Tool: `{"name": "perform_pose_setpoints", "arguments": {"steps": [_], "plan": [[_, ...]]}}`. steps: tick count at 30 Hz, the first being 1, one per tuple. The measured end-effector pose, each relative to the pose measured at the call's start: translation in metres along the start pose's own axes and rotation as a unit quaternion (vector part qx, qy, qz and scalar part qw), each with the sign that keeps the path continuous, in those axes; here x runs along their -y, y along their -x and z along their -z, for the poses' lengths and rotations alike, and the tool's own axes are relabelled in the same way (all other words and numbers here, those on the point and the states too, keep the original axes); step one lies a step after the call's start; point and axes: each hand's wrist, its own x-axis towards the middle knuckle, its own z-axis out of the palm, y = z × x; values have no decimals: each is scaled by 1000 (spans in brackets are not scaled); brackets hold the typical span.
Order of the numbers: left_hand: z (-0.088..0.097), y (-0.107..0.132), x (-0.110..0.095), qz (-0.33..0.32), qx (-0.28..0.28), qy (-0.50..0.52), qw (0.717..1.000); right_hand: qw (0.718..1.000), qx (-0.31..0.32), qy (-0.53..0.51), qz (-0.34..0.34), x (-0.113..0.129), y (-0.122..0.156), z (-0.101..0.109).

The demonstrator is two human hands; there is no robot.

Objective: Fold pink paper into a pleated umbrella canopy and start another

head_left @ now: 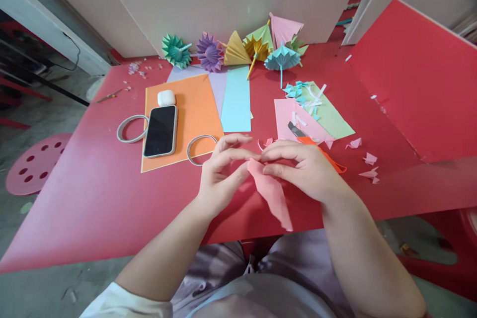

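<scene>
Both hands are raised just above the near edge of the red worktop [93, 198], meeting fingertip to fingertip; between them is a pink folded paper [272, 194]. The left hand [219, 169] has thumb and forefinger closed in a narrow grip on the paper's upper corner; the right hand [301, 169] pinches the same upper end from the other side, fingers curled and nearly shut. Neither hand is nearer; each touches the top.

The paper's long axis runs from that shared pinch down and toward the person, slanting slightly right; its free lower end hangs past the worktop's edge, over the lap.

Just beyond the right hand lie orange-handled scissors [328, 159], partly hidden; pink scraps [368, 159] are scattered to their right. Beyond the left hand sit a tape ring [199, 149], an orange sheet [194, 109] and a phone [161, 130] lying on the sheet; finished paper umbrellas [257, 44] line the far edge.
</scene>
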Motion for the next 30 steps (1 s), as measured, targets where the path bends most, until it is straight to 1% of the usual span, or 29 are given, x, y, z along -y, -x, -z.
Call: {"name": "perform_pose_setpoints", "arguments": {"steps": [3, 5, 9, 12, 16, 18, 21, 24, 27, 30], "plan": [[-2, 0, -2, 1, -5, -14, 1000, 1000, -21, 14, 16, 1, 0, -4], [-3, -1, -3, -7, -15, -26, 1000, 999, -30, 15, 13, 2, -1, -7], [-5, -1, -1, -22, -59, -39, 997, 999, -36, -1, 3, 4, -2, -12], [-5, 0, 2, -31, -91, -58, 994, 999, -50, 1, 12, 5, -2, -14], [-4, 0, 2, -67, -124, -104, 985, 996, -75, 43, 30, 5, -1, -15], [-3, 0, 0, -88, -126, -129, 980, 990, -100, 83, 51, 4, -1, -15], [-2, 1, -3, -109, -88, -152, 978, 966, -151, 171, 119, 1, -2, -15], [-3, 2, -4, -92, -54, -143, 984, 925, -189, 270, 190, 0, -3, -16], [-5, 3, -5, -72, -48, -139, 987, 892, -191, 343, 224, 3, -2, -18], [-7, 3, -7, -93, -56, -130, 986, 876, -185, 378, 236, 8, 1, -18]]}}
